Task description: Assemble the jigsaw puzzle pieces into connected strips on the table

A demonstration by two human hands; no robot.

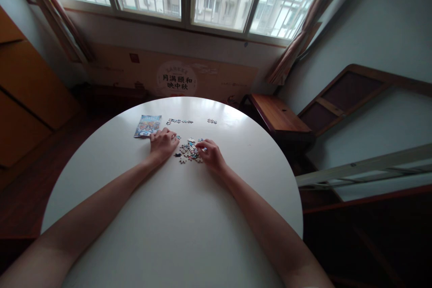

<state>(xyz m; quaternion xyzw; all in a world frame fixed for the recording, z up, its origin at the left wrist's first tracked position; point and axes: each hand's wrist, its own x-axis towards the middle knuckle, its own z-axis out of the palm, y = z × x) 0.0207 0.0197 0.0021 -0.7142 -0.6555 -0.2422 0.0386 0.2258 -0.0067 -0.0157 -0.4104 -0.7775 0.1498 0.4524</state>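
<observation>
Head view: round and white, the table (168, 225). Left hand (164, 144) palm down, half curled; right hand (211, 154) partly closed at the pile's (189, 153) right side; any grip in either, impossible to tell. Left, blue printed packet (148, 125). Between hands, loosely heaped knobbed pieces, pale, blue and dark. Beyond, jagged row (184, 121), then smaller cluster (212, 121).

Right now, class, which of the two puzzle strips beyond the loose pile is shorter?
The right-hand strip: it spans visibly less table than the left-hand strip.
</observation>
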